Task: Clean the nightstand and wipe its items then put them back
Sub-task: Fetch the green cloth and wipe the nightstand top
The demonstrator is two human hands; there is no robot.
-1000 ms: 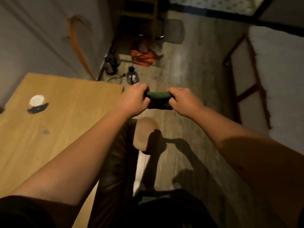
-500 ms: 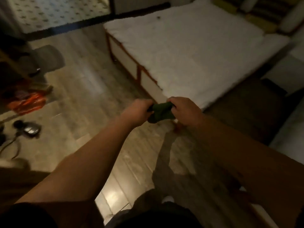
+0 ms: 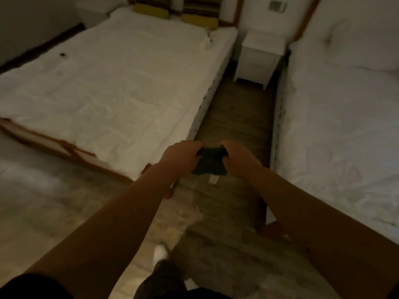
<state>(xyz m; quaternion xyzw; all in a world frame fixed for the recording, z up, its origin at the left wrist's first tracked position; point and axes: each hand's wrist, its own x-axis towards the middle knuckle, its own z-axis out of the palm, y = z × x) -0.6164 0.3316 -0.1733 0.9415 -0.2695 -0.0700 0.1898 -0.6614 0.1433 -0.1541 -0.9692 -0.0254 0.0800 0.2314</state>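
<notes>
I see the dark green cloth (image 3: pixel 209 161) bunched between both hands, held out in front of me above the wooden floor (image 3: pixel 235 117), well short of the white nightstand (image 3: pixel 258 58). My left hand (image 3: pixel 180 156) grips the cloth's left end with fingers curled around it, knuckles up; my right hand (image 3: pixel 237 157) grips the right end the same way, thumb tucked in over the fabric. Both forearms reach forward and converge on the cloth, the wrists roughly level. A small pale tag (image 3: pixel 213 179) hangs from the cloth's lower edge; I cannot read any writing on it.

The nightstand stands far ahead of the cloth, against the wall at the end of the aisle, its drawer fronts closed and blurred. To the nightstand's left lies a bed with a white cover (image 3: pixel 112 83), with yellow-green cushions (image 3: pixel 199 20) at its head and a small dark object (image 3: pixel 63 55) on the cover. To the nightstand's right is a second white bed (image 3: pixel 343 117). Above the nightstand, a wall switch plate (image 3: pixel 277 5) is visible, too blurred to read.
</notes>
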